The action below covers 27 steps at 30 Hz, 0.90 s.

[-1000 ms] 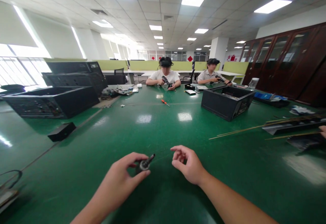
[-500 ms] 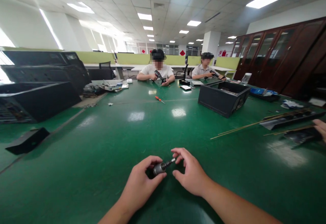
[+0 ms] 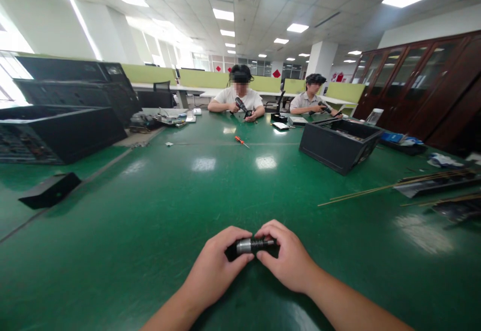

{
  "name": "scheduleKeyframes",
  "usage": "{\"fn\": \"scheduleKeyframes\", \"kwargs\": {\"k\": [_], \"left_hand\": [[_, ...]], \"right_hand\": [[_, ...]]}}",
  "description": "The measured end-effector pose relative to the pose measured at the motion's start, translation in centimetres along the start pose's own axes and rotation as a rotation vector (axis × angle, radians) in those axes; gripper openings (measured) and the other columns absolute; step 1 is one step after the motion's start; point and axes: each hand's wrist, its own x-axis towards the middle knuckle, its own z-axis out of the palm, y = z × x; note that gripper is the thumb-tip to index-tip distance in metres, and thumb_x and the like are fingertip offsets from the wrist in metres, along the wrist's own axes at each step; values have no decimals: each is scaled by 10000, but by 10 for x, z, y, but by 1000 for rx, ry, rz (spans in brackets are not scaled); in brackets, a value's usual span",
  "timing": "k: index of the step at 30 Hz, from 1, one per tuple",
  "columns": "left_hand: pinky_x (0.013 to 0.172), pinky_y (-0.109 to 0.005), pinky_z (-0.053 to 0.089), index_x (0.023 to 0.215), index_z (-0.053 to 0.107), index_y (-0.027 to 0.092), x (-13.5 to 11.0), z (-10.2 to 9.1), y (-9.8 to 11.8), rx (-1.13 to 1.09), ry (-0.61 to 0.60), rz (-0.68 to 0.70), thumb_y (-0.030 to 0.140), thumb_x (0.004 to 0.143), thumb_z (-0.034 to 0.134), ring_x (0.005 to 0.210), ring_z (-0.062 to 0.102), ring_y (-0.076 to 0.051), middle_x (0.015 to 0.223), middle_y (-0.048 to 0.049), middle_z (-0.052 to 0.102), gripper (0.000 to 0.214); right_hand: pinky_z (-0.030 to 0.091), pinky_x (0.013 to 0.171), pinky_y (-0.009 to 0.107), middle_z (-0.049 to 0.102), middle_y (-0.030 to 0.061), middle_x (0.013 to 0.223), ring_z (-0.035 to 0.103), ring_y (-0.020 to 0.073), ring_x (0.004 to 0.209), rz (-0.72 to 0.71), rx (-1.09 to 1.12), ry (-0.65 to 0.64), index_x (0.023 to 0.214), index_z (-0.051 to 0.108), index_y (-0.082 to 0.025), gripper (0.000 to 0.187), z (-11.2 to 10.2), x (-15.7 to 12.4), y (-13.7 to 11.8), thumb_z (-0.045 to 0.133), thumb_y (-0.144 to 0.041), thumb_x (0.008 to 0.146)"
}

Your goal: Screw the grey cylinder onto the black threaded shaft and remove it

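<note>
Head view: both hands meet low over the green table (image 3: pixel 150 210). The left hand (image 3: pixel 216 266) pinches the black end of a small cylindrical tool (image 3: pixel 250 245), thumb beneath and fingers over. The right hand (image 3: pixel 289 261) closes its fingertips on the dark ribbed tip. The tool lies level between them, just above the tabletop, silver collar showing. Farther off, an orange-handled screwdriver (image 3: pixel 241 141) lies on the table, an open black case (image 3: pixel 338 143) stands to the right, and two people sit beyond.

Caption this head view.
Left hand and right hand pinch a small metal cylinder at the green table; two people work opposite.
</note>
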Motion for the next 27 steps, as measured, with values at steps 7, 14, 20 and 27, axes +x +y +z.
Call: {"fn": "scheduleKeyframes", "kwargs": {"k": [7,14,20,27], "left_hand": [[845,-309,482,1025,694,252,1,-1,2,10,-12,20,169,819,702,921,647,-197,973,-9,713,222],[846,-309,500,1023,705,249,1,0,0,27,9,18,185,822,704,914,658,-198,973,-18,723,211],[847,-322,516,1031,708,241,0,1,1,38,29,26,206,820,710,914,666,-209,976,-33,728,214],[853,-315,511,1043,706,257,-1,1,-2,44,52,25,193,818,721,927,665,-203,987,-19,726,234]], "right_hand": [[469,795,285,642,8,958,618,171,879,-17,4,-3,922,684,-225,211,-1,0,-2,690,-112,744],[467,783,279,658,8,917,627,165,858,-13,15,-9,896,713,-223,128,-2,1,-3,692,-153,791],[466,769,278,664,9,895,625,163,839,-8,27,0,895,726,-221,104,-2,1,-1,696,-172,808],[466,748,276,668,17,889,625,165,833,-6,39,4,889,732,-217,84,-3,2,0,686,-196,822]]}}
